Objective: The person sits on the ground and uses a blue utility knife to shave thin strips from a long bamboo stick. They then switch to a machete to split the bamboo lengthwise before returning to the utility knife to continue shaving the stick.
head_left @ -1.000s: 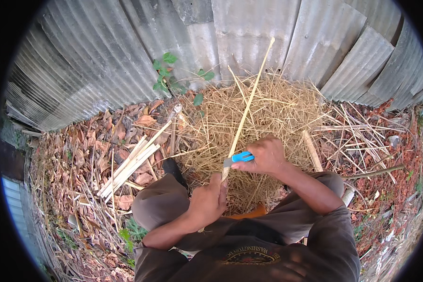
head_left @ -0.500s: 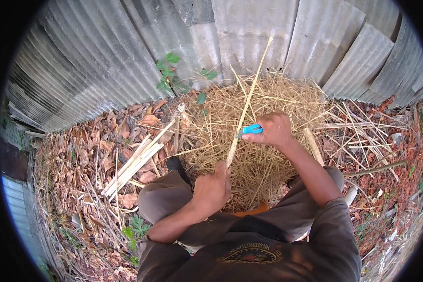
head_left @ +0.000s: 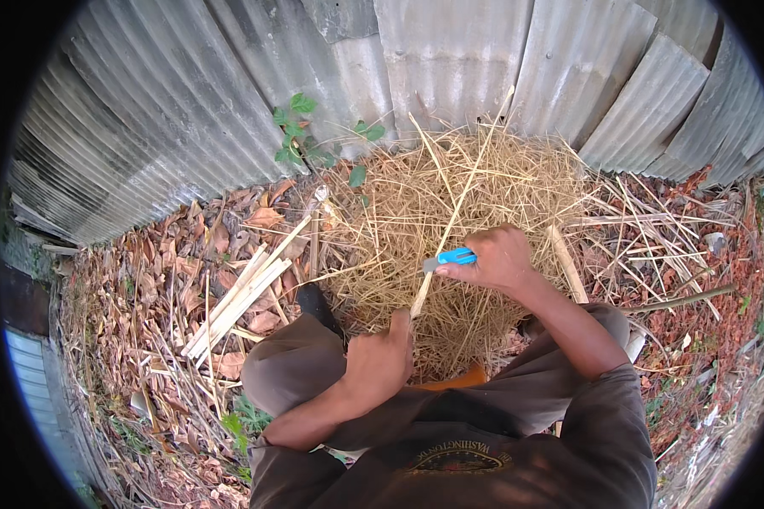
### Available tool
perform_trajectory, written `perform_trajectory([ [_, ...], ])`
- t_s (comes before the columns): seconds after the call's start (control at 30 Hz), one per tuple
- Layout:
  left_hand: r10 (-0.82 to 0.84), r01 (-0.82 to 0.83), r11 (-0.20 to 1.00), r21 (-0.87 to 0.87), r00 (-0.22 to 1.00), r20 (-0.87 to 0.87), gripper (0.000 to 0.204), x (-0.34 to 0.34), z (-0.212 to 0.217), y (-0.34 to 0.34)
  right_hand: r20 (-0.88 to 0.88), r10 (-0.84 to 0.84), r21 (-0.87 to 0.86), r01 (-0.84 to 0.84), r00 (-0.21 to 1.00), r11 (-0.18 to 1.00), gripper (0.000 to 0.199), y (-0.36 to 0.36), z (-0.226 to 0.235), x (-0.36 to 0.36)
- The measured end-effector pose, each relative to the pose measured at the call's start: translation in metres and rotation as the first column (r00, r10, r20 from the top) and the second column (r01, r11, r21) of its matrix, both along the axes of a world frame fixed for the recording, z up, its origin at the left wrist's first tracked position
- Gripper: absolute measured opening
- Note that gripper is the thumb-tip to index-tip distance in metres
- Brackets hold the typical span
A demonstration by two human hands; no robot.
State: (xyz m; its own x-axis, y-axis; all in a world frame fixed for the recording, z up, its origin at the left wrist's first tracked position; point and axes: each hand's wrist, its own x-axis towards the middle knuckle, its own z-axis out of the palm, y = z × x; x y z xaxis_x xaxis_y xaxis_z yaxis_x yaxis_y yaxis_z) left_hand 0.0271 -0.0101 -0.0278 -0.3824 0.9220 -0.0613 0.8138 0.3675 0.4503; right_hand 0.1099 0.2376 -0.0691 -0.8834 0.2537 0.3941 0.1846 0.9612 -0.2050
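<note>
My left hand (head_left: 377, 360) grips the near end of a long, thin pale strip (head_left: 455, 214), which looks like split bamboo. The strip slants away from me to the far right, over a heap of straw-like shavings (head_left: 518, 188). In my right hand (head_left: 494, 260) is a blue-handled utility knife (head_left: 457, 256). Its grey blade lies across the strip, a short way beyond my left fist. My right thumb sits by the blade, close to the strip. The strip's near end is hidden inside my left hand.
Several split pale sticks (head_left: 239, 303) lie on dry leaves at the left. A thicker pole (head_left: 567, 265) stands out of the heap near my right forearm. Loose thin sticks (head_left: 645, 227) are scattered at the right. Corrugated metal sheets (head_left: 450, 64) form a wall at the back.
The strip's far end has dropped lower and shifted right. The knife and my right hand have come slightly nearer to me along the strip. My left hand keeps its grip.
</note>
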Motion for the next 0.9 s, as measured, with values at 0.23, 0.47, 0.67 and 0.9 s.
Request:
perform_trajectory([
  [0.23,-0.044,0.048,0.998,0.04,0.993,-0.106,0.017,0.002,0.001,0.007,0.154,-0.351,-0.047,0.362,0.924,0.931,0.077,0.057,-0.006,-0.021],
  [0.47,-0.016,0.02,0.999,0.033,0.993,-0.118,0.015,-0.006,-0.001,0.003,0.101,-0.051,-0.044,0.056,0.994,0.997,0.077,-0.001,-0.001,-0.008],
  [0.67,-0.043,0.046,0.998,0.041,0.996,-0.081,0.016,0.005,-0.001,-0.002,0.068,-0.24,-0.044,0.243,0.968,0.969,0.08,0.037,-0.014,-0.011],
  [0.9,-0.064,0.058,0.998,0.04,0.982,0.176,0.014,0.006,0.0,-0.013,0.259,-0.337,-0.076,0.367,0.905,0.927,0.082,0.055,-0.005,0.002],
])
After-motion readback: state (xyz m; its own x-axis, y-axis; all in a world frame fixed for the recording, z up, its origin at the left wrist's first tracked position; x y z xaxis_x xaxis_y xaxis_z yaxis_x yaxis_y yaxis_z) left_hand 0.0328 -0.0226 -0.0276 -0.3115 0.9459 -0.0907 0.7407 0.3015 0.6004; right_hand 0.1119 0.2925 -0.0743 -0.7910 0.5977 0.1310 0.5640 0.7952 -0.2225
